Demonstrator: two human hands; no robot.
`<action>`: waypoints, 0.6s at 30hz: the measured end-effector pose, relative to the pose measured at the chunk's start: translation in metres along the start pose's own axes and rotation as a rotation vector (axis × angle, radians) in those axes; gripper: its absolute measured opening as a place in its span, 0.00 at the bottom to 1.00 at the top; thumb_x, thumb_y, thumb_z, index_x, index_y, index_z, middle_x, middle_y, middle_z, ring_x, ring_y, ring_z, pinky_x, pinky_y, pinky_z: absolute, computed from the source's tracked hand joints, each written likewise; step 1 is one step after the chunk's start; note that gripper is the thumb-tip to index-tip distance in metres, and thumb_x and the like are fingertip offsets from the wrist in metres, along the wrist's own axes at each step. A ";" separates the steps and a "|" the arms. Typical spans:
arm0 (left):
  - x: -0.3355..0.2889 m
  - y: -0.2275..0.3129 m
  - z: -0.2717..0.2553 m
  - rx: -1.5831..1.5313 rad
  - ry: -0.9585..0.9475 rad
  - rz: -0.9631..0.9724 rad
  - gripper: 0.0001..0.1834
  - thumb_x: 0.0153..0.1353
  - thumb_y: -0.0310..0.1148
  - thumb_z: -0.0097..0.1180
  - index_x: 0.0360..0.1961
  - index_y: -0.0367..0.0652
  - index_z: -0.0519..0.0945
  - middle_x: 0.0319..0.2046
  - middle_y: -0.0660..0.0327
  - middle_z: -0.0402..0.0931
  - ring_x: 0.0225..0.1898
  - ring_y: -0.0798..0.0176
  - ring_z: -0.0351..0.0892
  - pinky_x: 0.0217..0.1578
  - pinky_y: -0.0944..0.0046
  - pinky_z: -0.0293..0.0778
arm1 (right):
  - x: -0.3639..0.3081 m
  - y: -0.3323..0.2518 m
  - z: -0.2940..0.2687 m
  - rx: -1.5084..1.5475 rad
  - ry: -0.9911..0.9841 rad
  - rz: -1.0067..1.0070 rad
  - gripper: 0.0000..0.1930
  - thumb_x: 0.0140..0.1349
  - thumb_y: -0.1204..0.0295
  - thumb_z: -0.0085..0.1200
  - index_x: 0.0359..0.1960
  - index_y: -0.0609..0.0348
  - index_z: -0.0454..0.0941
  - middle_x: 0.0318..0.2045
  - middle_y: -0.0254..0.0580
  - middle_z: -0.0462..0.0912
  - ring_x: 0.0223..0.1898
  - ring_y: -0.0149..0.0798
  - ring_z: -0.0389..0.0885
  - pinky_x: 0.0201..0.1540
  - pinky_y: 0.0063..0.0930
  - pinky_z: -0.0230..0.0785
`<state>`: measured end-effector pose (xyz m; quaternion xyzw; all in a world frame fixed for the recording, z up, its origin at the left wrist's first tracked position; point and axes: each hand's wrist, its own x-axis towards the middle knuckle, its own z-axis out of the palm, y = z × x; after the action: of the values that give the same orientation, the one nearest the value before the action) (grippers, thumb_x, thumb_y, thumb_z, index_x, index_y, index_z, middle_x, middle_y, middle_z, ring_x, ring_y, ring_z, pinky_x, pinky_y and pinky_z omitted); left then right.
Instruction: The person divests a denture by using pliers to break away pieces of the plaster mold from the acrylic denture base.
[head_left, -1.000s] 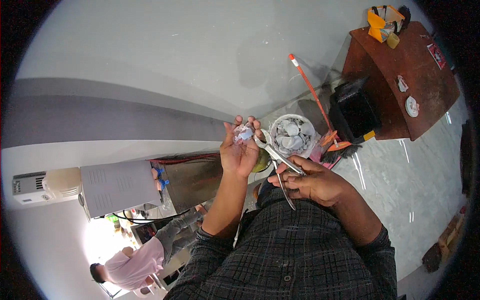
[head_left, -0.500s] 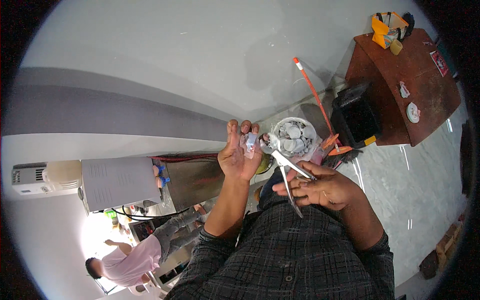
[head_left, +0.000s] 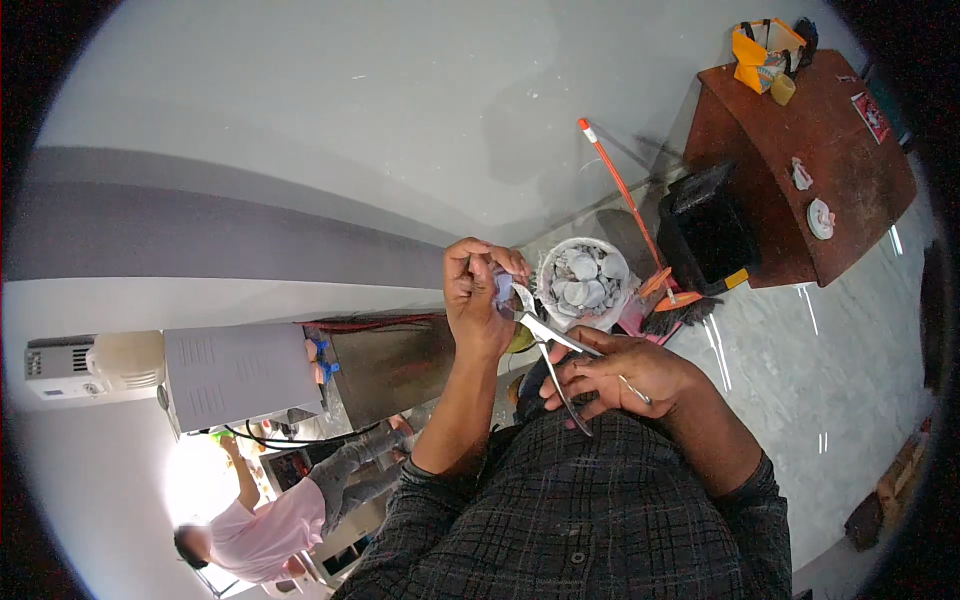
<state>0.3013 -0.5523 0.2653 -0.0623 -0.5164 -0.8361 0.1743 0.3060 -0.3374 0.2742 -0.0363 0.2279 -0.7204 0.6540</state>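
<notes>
My left hand (head_left: 478, 300) is raised palm up, its fingers curled over a small pale bluish-white piece (head_left: 504, 290). What the piece is I cannot make out. My right hand (head_left: 625, 375) holds a silver plier-like tool (head_left: 538, 328) with two long handles spread apart. Its curved jaws reach the piece in my left hand; whether they grip it is hidden. A thin metal rod end (head_left: 636, 391) also shows against my right palm. Just beyond both hands stands a white bucket (head_left: 545, 262) filled with grey-white plaster-like chunks (head_left: 585, 280).
An orange-handled broom (head_left: 625, 185) leans beside a black bin (head_left: 705, 235). At the right is a brown desk (head_left: 835, 170) with an orange bag (head_left: 760, 65) and a white plate (head_left: 821, 219). A grey cabinet (head_left: 240, 370) stands left; a person in pink (head_left: 265, 530) works below it.
My left fingers have curled inward over the small piece. The tool's jaws have moved left and down from over the bucket's edge to the piece. The person in pink has raised an arm.
</notes>
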 end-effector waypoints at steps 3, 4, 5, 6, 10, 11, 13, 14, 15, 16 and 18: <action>-0.001 -0.004 0.003 0.101 0.022 -0.057 0.14 0.70 0.39 0.50 0.48 0.43 0.68 0.30 0.57 0.73 0.36 0.59 0.72 0.39 0.59 0.69 | 0.004 0.004 -0.004 -0.045 0.061 -0.031 0.15 0.70 0.62 0.49 0.54 0.50 0.67 0.41 0.43 0.78 0.44 0.40 0.78 0.40 0.38 0.73; -0.001 -0.006 0.004 0.108 0.034 -0.064 0.14 0.70 0.39 0.50 0.48 0.42 0.68 0.30 0.57 0.74 0.36 0.59 0.72 0.40 0.59 0.69 | 0.005 0.004 -0.004 -0.055 0.084 -0.037 0.14 0.70 0.62 0.49 0.53 0.50 0.67 0.38 0.40 0.77 0.40 0.37 0.78 0.38 0.37 0.73; -0.001 -0.008 0.003 0.114 0.045 -0.070 0.14 0.70 0.38 0.50 0.49 0.42 0.68 0.30 0.57 0.74 0.36 0.59 0.72 0.40 0.59 0.69 | 0.006 0.004 -0.004 -0.065 0.107 -0.044 0.14 0.70 0.62 0.50 0.52 0.50 0.67 0.35 0.37 0.76 0.37 0.35 0.77 0.36 0.35 0.72; -0.002 -0.011 0.002 0.122 0.058 -0.076 0.14 0.70 0.38 0.50 0.49 0.41 0.67 0.30 0.56 0.74 0.36 0.59 0.72 0.40 0.59 0.69 | 0.008 0.005 -0.003 -0.065 0.148 -0.044 0.13 0.70 0.63 0.50 0.51 0.50 0.67 0.33 0.35 0.75 0.35 0.33 0.75 0.34 0.33 0.71; -0.002 -0.022 -0.007 0.107 0.113 -0.080 0.16 0.70 0.40 0.50 0.50 0.42 0.67 0.31 0.55 0.75 0.35 0.60 0.72 0.40 0.61 0.68 | 0.015 0.008 -0.003 -0.048 0.282 -0.024 0.11 0.69 0.64 0.51 0.48 0.50 0.66 0.28 0.31 0.72 0.28 0.28 0.69 0.27 0.26 0.66; 0.000 -0.027 -0.012 0.124 0.121 -0.080 0.16 0.70 0.41 0.50 0.50 0.42 0.67 0.32 0.55 0.76 0.35 0.61 0.72 0.40 0.61 0.68 | 0.016 0.008 -0.004 -0.040 0.307 -0.014 0.11 0.69 0.65 0.51 0.48 0.50 0.66 0.28 0.30 0.71 0.27 0.27 0.68 0.25 0.24 0.64; 0.001 -0.031 -0.020 0.129 0.125 -0.077 0.17 0.70 0.42 0.50 0.51 0.41 0.67 0.34 0.54 0.76 0.35 0.60 0.73 0.40 0.61 0.69 | 0.015 0.001 -0.008 -0.039 0.294 0.020 0.11 0.70 0.66 0.50 0.49 0.50 0.63 0.26 0.30 0.68 0.25 0.25 0.65 0.24 0.23 0.61; 0.000 -0.033 -0.024 0.115 0.120 -0.077 0.17 0.70 0.42 0.50 0.51 0.41 0.67 0.35 0.54 0.77 0.36 0.60 0.73 0.40 0.61 0.69 | 0.015 -0.002 -0.009 -0.039 0.287 0.037 0.11 0.70 0.67 0.49 0.49 0.49 0.62 0.26 0.30 0.67 0.24 0.25 0.63 0.23 0.22 0.59; 0.002 -0.032 -0.022 0.097 0.113 -0.082 0.17 0.70 0.42 0.50 0.51 0.41 0.67 0.36 0.53 0.78 0.36 0.59 0.74 0.40 0.61 0.70 | 0.016 -0.001 -0.009 -0.061 0.304 0.024 0.11 0.70 0.68 0.49 0.49 0.50 0.62 0.25 0.29 0.66 0.24 0.24 0.63 0.22 0.21 0.58; 0.004 -0.033 -0.019 0.104 0.162 -0.109 0.18 0.71 0.44 0.48 0.51 0.41 0.67 0.36 0.52 0.78 0.37 0.59 0.75 0.40 0.61 0.70 | 0.017 0.000 -0.008 -0.084 0.321 0.012 0.12 0.70 0.68 0.50 0.49 0.50 0.61 0.24 0.28 0.65 0.23 0.23 0.62 0.21 0.20 0.56; 0.009 -0.033 -0.009 0.118 0.262 -0.162 0.20 0.72 0.47 0.45 0.50 0.40 0.68 0.38 0.51 0.79 0.39 0.57 0.76 0.39 0.60 0.72 | 0.018 0.002 -0.008 -0.167 0.366 -0.020 0.11 0.70 0.69 0.50 0.48 0.51 0.61 0.24 0.28 0.65 0.22 0.23 0.61 0.21 0.20 0.55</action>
<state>0.2824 -0.5492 0.2358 0.0997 -0.5409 -0.8165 0.1755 0.3027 -0.3519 0.2617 0.0387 0.4014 -0.7001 0.5893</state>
